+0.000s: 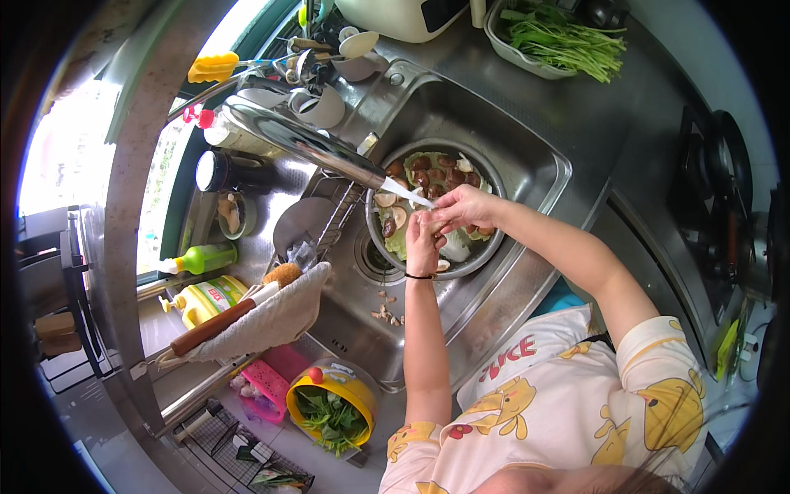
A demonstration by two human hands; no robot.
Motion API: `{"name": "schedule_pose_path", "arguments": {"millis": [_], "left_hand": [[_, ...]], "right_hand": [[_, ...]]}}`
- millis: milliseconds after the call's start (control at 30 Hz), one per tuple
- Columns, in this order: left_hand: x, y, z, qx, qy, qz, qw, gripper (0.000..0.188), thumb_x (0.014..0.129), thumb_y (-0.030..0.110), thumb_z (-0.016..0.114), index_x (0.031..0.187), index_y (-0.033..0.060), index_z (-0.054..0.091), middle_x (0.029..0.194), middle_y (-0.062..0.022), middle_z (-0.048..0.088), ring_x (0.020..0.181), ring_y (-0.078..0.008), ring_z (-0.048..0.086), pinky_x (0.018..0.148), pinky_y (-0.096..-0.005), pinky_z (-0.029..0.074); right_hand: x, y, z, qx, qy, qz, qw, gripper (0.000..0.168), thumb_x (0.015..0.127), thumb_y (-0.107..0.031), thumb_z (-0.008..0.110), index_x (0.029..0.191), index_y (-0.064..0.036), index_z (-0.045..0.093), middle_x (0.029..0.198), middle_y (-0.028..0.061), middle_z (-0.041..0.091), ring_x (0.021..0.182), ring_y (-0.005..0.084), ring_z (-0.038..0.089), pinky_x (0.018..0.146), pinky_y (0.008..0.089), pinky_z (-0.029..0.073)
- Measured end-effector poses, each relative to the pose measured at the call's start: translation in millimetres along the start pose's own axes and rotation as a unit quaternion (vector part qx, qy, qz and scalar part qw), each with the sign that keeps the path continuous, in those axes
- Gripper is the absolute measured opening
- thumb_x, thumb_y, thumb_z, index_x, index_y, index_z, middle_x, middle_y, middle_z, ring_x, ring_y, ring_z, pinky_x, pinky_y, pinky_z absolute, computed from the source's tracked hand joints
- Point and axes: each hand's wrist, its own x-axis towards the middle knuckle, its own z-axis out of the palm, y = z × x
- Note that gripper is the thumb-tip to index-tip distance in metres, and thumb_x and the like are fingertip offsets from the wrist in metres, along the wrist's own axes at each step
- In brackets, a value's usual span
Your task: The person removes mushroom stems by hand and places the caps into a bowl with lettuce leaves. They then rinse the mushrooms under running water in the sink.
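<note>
Under the running water of the chrome faucet (308,145), my left hand (424,238) and my right hand (466,207) meet with bent fingers. Whatever may be between the fingertips is hidden. A dark band circles my left wrist. Both hands are above a round metal basin (497,185) standing in the stainless steel sink (537,148). In the basin are brown-capped mushrooms (455,178), some showing pale undersides, and pale green cabbage leaves (395,238). Small tan scraps (387,316) lie on the sink floor, left of my left forearm.
A wire rack (339,213) and a draped cloth (296,302) flank the sink's left. A yellow basket (370,407) of leafy greens stands lower left, beside a pink basket (268,389). Green stalks (574,46) fill a white container (524,62) at the back. Bottles line the window side.
</note>
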Motion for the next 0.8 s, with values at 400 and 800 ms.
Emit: {"name": "schedule_pose_path", "arguments": {"millis": [400,800], "left_hand": [[-5.6,4.0,2.6,-0.144,0.078,-0.028,0.986,0.022,0.097,0.019,0.049,0.112,0.0025,0.052,0.101,-0.0077,0.061,0.082,-0.0119,0.058,0.050,-0.0152,0.040],[31.5,-9.1,28.3,-0.112,0.142,0.023,0.983,0.030,0.094,0.035,0.052,0.113,0.0118,0.054,0.097,0.0003,0.061,0.081,-0.0100,0.060,0.063,-0.0239,0.052]], "right_hand": [[-3.9,-9.3,-0.3,0.025,0.049,-0.046,0.997,0.025,0.093,-0.017,0.056,0.111,0.000,0.053,0.090,0.0068,0.065,0.077,0.0134,0.065,0.063,0.0210,0.051],[7.4,-27.3,38.7,-0.507,0.112,-0.335,0.786,0.021,0.080,-0.019,0.066,0.097,-0.006,0.066,0.084,0.0135,0.059,0.086,0.0321,0.059,0.076,0.0395,0.048]]}}
